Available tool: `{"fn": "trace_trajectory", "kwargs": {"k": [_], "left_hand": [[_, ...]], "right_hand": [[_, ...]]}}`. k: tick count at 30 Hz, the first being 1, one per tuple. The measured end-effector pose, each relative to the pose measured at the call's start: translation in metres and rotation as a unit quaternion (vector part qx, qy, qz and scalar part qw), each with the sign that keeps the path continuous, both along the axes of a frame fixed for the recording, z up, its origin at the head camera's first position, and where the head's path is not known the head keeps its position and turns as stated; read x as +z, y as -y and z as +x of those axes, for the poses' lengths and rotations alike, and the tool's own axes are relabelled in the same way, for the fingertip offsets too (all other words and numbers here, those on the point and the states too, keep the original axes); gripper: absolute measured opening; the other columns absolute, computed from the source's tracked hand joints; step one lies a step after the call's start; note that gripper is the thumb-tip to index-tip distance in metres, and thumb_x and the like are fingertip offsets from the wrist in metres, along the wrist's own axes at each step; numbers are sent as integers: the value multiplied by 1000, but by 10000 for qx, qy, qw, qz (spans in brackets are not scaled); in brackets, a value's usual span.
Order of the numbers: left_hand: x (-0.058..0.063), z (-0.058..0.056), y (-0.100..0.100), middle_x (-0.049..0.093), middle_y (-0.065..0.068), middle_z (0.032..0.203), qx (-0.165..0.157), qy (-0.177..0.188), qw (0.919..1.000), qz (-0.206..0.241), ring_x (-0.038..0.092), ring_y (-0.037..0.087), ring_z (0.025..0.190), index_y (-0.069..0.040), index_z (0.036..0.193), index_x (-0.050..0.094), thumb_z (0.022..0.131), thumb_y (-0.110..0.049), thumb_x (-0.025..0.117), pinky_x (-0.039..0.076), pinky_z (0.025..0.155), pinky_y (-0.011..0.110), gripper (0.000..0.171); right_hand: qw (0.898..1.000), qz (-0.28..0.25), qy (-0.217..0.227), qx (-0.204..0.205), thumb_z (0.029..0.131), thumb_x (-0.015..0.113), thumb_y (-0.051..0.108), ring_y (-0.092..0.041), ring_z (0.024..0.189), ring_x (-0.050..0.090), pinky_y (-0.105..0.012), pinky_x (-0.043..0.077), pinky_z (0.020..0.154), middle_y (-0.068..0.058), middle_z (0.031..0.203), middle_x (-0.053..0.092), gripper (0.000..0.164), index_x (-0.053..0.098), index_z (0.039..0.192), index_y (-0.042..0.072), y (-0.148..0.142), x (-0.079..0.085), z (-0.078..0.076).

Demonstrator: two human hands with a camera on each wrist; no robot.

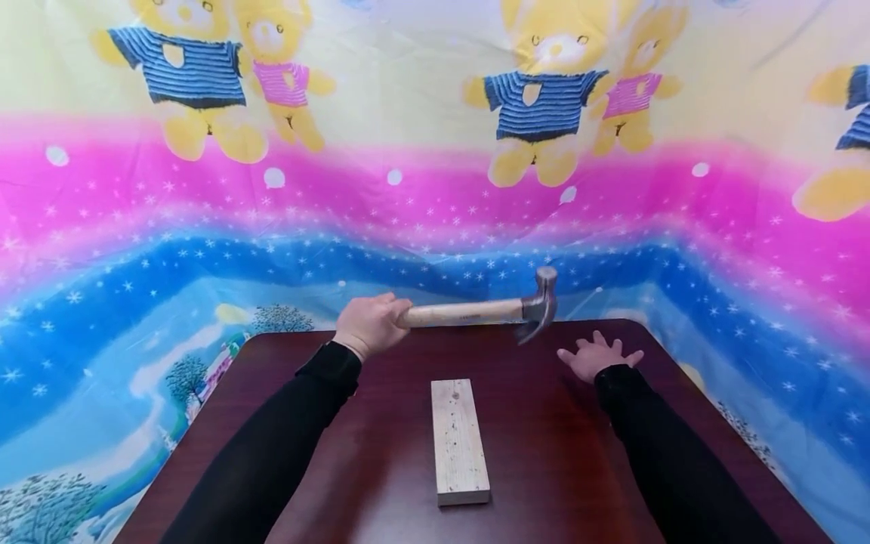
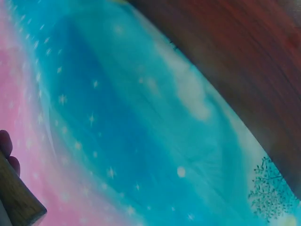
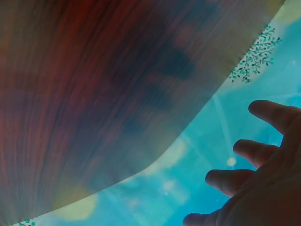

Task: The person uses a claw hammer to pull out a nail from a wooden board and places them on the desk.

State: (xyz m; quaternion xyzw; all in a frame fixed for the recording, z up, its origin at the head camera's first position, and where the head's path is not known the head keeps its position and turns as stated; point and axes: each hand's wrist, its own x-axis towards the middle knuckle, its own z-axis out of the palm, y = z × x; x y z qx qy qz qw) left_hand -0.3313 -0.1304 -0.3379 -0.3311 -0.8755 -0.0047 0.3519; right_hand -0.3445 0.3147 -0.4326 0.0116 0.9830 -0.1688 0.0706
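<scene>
In the head view my left hand point(image 1: 370, 323) grips the end of a claw hammer point(image 1: 469, 312) by its wooden handle. The hammer is held level above the far part of the table, its metal head toward the right. The left wrist view shows only the handle's butt end point(image 2: 23, 207) and two fingertips point(image 2: 5, 143). My right hand point(image 1: 598, 357) hovers over the table's far right with its fingers spread and nothing in it; the right wrist view shows the same splayed fingers point(image 3: 256, 153). A pale wooden block point(image 1: 458, 442) lies flat on the table between my forearms, apart from both hands.
The dark reddish-brown table point(image 1: 381, 483) has rounded far corners. Behind it and along its sides hangs a printed cloth point(image 1: 408, 204) with bears, snowflakes and trees, close to the table's edges.
</scene>
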Motion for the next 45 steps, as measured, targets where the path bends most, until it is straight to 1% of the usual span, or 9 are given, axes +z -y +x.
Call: {"fn": "trace_trajectory", "kwargs": {"k": [4,10,13,17,24,33,37,40,45], "left_hand": [[-12,2,-5,54,-6,70,30,175,9991,-373,55,13,53,-19,95,70,73,-24,82,46,45,30,25],[-16,2,-9,57,-4,68,19,208,9993,-304,57,16,52,-19,99,69,73,-23,83,45,43,31,29],[-16,1,-11,57,-3,65,-59,188,9994,-270,57,17,51,-19,96,68,73,-23,83,43,41,31,28],[-16,1,-14,53,-3,63,-85,162,9994,-278,55,17,49,-19,91,64,73,-22,83,43,41,32,27],[-13,0,-17,52,-4,62,30,89,9982,-585,53,15,48,-20,91,64,73,-24,82,41,40,31,26],[-13,-2,-24,55,-5,63,48,60,9982,-587,53,15,47,-20,91,66,73,-26,84,42,39,32,26],[-12,0,-29,56,-5,63,31,4,9982,-605,54,15,48,-21,90,65,72,-28,85,43,40,32,28],[-12,1,-32,56,-5,64,50,48,9979,-637,55,15,50,-21,89,65,72,-29,85,44,41,32,28],[-11,1,-34,56,-4,65,35,71,9980,-632,57,16,52,-19,90,65,73,-26,84,46,42,33,26]], "right_hand": [[9999,73,14,-88,94,30,77,-65,134,-13,-82,-19,89,-36,157,1,100,28,155,-2,-4,-5,0],[9995,-19,-315,-75,91,27,81,-67,133,-10,-85,-14,88,-36,157,1,104,23,156,-1,-24,4,1],[9978,-142,-638,-81,92,24,81,-68,132,-12,-87,-10,87,-35,157,-1,102,13,160,6,-37,19,2],[9922,-442,-1132,-286,94,20,78,-66,130,-20,-87,-12,85,-30,158,-15,95,-8,160,16,-44,57,6],[9615,-875,-2474,-815,98,21,71,-58,131,-30,-82,-18,87,-24,159,-21,86,-15,158,22,-31,118,23],[9186,-710,-3784,-886,98,32,69,-40,140,-30,-73,-22,98,-6,162,-25,84,-12,159,30,1,154,27],[8862,-616,-4536,-710,96,34,71,-33,144,-26,-65,-23,103,-2,163,-22,86,-8,160,32,25,164,30],[8428,-402,-5348,-448,94,34,74,-30,147,-21,-60,-23,106,-5,165,-16,89,-5,161,32,47,171,34],[7603,-39,-6489,302,90,39,78,-32,149,-8,-60,-16,110,-5,166,-8,90,-9,158,43,87,176,38]]}}
